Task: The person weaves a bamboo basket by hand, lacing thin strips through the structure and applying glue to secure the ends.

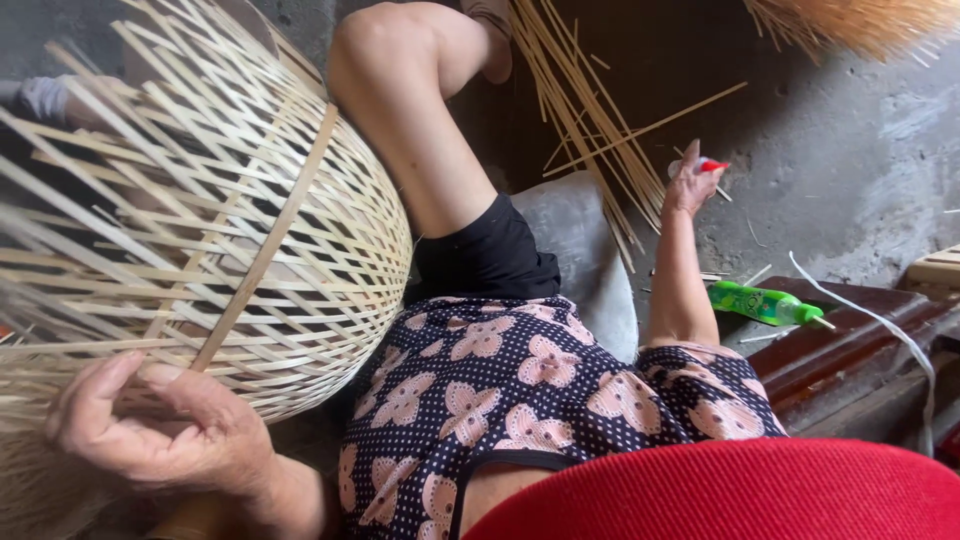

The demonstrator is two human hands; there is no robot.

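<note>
Basket: the open-weave bamboo basket (200, 230) fills the left of the scene, lying on its side against the person's bare knee, its lattice of pale strips crossing with wide gaps.
Loose strip: one broader bamboo strip (270, 235) runs slantwise across the weave, from high near the knee down to the near left.
Left hand: the left hand (150, 425) sits at the near left on the basket's lower edge, fingers curled and pressed together, thumb and forefinger pinching the end of that strip.
Right hand: the right hand (690, 185) reaches far right toward the floor, fingers closed around a small red-tipped object (712, 166); what it is, I cannot tell.
Doing it well: I would judge the basket needs a firm pinch and steady bracing on the knee, so the strip does not spring out of the weave.
Around: a bundle of bamboo strips (590, 130) lies on the concrete floor (850, 150) beyond, and a green plastic bottle (765, 303) lies on its side at the right.
</note>
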